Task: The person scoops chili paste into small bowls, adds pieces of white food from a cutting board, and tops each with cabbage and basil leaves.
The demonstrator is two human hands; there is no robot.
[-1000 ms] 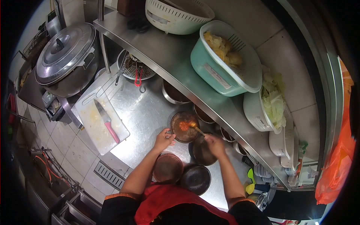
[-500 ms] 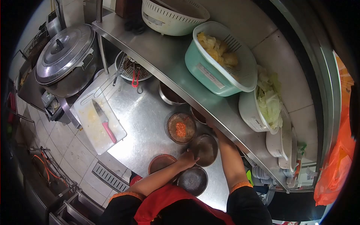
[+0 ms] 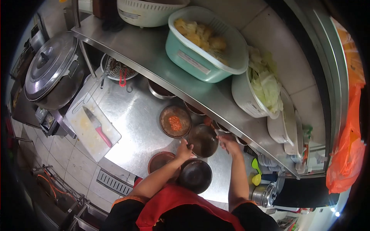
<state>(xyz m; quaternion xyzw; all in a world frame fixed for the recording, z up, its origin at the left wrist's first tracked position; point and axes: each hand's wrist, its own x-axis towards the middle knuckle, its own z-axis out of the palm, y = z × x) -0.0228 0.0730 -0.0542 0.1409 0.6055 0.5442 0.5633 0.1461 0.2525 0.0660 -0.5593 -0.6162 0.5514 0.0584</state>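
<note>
My left hand [image 3: 185, 149] is closed at the left edge of a dark round bowl [image 3: 203, 141]. On that bowl's right, my right hand [image 3: 229, 144] is closed around the handle of a spoon, whose end [image 3: 208, 122] carries something red above the bowl's far rim. A brown bowl [image 3: 166, 129] with chopped red food [image 3: 174, 123] stands just beyond my left hand. Nearer my apron are a reddish-brown bowl [image 3: 158, 159], partly behind my left forearm, and another dark bowl [image 3: 196, 176].
A knife [image 3: 101, 133] lies on a white cutting board [image 3: 79, 136] at the left, near a large lidded pot [image 3: 52, 73]. Above the steel table [image 3: 133, 111], a shelf [image 3: 150, 69] holds a green tub [image 3: 192, 63] and a tub of leaves [image 3: 250, 98].
My right hand has come out from beneath the shelf edge with the red-tipped spoon. My left hand stays at the dark bowl. The whole view has shifted.
</note>
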